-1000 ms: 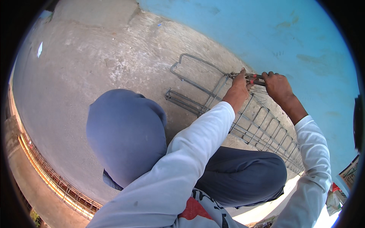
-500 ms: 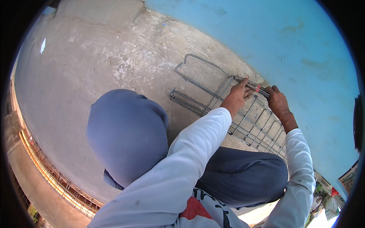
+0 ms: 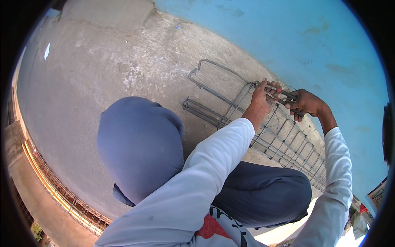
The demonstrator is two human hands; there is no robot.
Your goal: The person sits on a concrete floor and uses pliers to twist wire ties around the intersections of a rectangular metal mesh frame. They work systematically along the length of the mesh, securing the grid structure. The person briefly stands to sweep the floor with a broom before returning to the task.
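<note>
Head view, upper right: my right hand [image 3: 306, 103] grasps the pliers [image 3: 289, 94] at the handles; left hand [image 3: 260, 99], exact hold unclear. Rebar cage [image 3: 282, 143] likely stiff, heavy; best held by outer bars.

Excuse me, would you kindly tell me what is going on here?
A person's right grip holds red-banded pliers, their handles spread apart. The left grip is at a corner of a steel bar cage, by the pliers' head; what it pinches is unclear. The cage lies on the concrete floor beside a blue surface.
</note>
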